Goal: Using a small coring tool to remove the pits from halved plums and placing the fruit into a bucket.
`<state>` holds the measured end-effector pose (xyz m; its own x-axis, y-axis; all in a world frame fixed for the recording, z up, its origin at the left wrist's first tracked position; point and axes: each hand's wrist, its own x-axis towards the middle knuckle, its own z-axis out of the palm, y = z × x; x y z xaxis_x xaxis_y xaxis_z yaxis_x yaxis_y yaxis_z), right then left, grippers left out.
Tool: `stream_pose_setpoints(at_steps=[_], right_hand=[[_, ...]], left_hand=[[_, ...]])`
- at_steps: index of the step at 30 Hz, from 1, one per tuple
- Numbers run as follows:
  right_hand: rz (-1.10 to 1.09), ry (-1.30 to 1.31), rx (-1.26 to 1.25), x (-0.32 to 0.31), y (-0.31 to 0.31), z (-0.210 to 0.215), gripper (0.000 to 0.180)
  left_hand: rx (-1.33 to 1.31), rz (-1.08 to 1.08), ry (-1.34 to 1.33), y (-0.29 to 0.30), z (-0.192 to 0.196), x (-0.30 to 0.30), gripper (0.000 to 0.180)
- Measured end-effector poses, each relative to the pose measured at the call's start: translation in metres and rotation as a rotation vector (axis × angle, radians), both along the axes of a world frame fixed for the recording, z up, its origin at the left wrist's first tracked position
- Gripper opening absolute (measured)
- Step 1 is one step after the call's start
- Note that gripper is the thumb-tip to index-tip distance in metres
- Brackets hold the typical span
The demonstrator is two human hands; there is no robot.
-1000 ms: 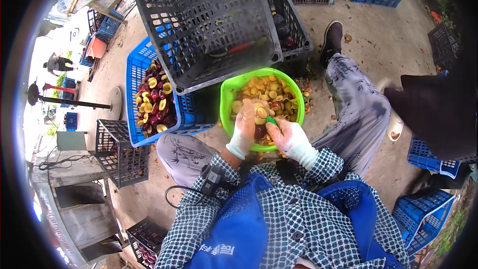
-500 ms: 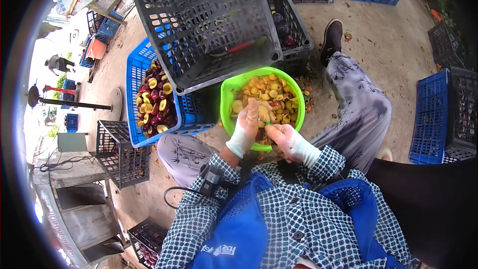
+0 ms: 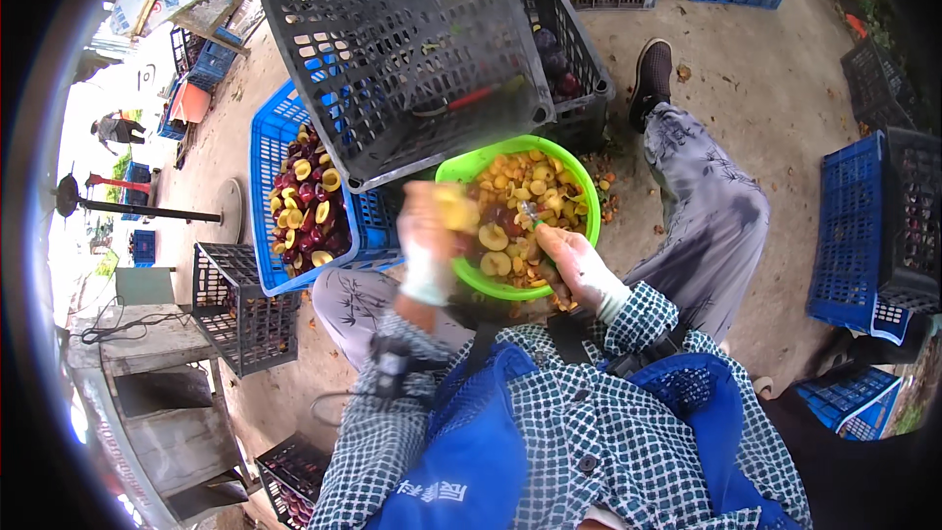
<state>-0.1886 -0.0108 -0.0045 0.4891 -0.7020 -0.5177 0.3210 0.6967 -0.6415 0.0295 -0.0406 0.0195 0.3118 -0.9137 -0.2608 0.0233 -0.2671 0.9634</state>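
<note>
My left hand [image 3: 426, 236], smeared by motion, is over the left rim of a bright green basin [image 3: 446, 173]. A blurred yellow-fleshed plum half [image 3: 457, 208] is at its fingers. My right hand [image 3: 579, 261] is closed round a small green-handled tool [image 3: 531, 214], whose metal tip points up and left over the basin. Yellow fruit pieces and some reddish ones lie in the basin. Left of it, a blue crate [image 3: 263, 159] contains dark red plum halves [image 3: 312, 204], several with yellow cut faces up. Both my hands wear pale wrist coverings.
A black crate [image 3: 392, 69] leans tilted over the blue crate, with a red-handled tool [image 3: 471, 98] in it. Behind stands another black crate [image 3: 574, 34] with dark plums. Stacked crates [image 3: 846, 226] stand at the right. A metal stand [image 3: 147, 209] and a distant person [image 3: 118, 128] are left.
My left hand has moved left, away from my right hand, toward the blue crate. My right hand has shifted slightly right, and the tool's metal tip now shows.
</note>
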Motion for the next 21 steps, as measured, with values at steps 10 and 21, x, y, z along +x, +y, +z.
stream_pose_setpoints(at_steps=[10, 21], right_hand=[[-0.166, 0.178, -0.075, 0.004, -0.006, -0.003, 0.047], [-0.073, 0.225, -0.137, 0.010, -0.006, -0.005, 0.037]], left_hand=[[-0.295, -0.496, -1.537, -0.003, 0.016, 0.049, 0.036], [0.286, -0.747, -1.163, -0.062, -0.084, 0.027, 0.027]])
